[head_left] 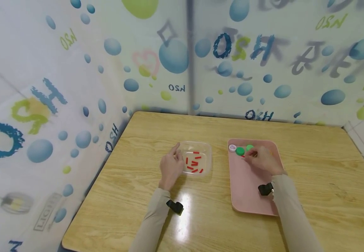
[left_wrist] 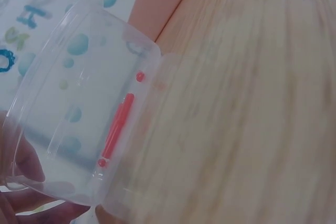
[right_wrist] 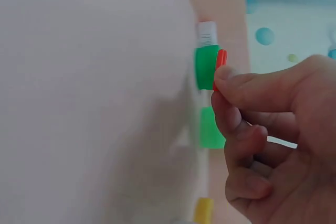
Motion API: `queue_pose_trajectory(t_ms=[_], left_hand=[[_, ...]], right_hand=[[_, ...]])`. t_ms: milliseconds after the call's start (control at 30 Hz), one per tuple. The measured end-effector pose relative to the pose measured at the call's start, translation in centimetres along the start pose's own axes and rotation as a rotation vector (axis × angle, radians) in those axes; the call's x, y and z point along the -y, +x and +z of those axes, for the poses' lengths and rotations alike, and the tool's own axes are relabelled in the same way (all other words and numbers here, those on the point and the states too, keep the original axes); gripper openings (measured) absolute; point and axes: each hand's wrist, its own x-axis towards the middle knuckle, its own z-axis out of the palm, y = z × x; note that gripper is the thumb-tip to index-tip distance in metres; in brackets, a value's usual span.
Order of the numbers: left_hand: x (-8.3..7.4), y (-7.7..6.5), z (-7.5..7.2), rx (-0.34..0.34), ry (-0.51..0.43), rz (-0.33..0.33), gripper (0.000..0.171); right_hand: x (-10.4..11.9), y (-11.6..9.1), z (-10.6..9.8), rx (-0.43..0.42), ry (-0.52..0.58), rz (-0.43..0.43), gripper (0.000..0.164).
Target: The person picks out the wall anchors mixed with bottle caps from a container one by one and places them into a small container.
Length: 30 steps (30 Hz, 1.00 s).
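Over the upper part of the pink tray [head_left: 248, 190], my right hand [head_left: 263, 161] pinches a small red stick [right_wrist: 221, 59] between thumb and forefinger. Beside it are a green cap-like disc [head_left: 240, 151] and a lighter green one [head_left: 249, 147]. My left hand [head_left: 171, 168] grips the near-left side of a clear plastic container [head_left: 211, 157], with its thumb and fingers at the wall in the left wrist view. Several short red sticks [head_left: 194, 163] lie scattered on the container's floor.
A white round piece with print [head_left: 232, 148] sits in the tray's far left corner. A yellow piece [right_wrist: 203, 211] shows low in the right wrist view. Both containers rest on a wooden table [head_left: 125, 196]. A patterned curtain [head_left: 175, 98] hangs behind and to the left.
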Motion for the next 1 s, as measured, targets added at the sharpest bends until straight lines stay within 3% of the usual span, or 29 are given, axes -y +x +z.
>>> queue_pose_trajectory(t_ms=[133, 233, 467, 833, 1000], left_hand=[[0.0, 0.0, 0.0, -0.002, 0.010, -0.001, 0.043], [0.2, 0.0, 0.0, -0.007, 0.016, -0.001, 0.042], [0.3, -0.1, -0.1, -0.015, 0.024, 0.020, 0.041], [0.1, -0.1, 0.0, -0.033, 0.082, 0.039, 0.041], [-0.2, 0.0, 0.0, -0.027, 0.080, 0.037, 0.042]], right_hand=[[0.4, -0.2, -0.8, -0.100, -0.033, -0.109, 0.006], [0.8, -0.2, -1.4, -0.116, -0.010, -0.155, 0.005], [1.0, -0.4, -1.9, -0.057, 0.044, -0.071, 0.010], [1.1, -0.4, -1.8, -0.071, 0.060, -0.065, 0.012], [1.4, -0.3, -1.6, -0.107, 0.009, -0.074, 0.015]])
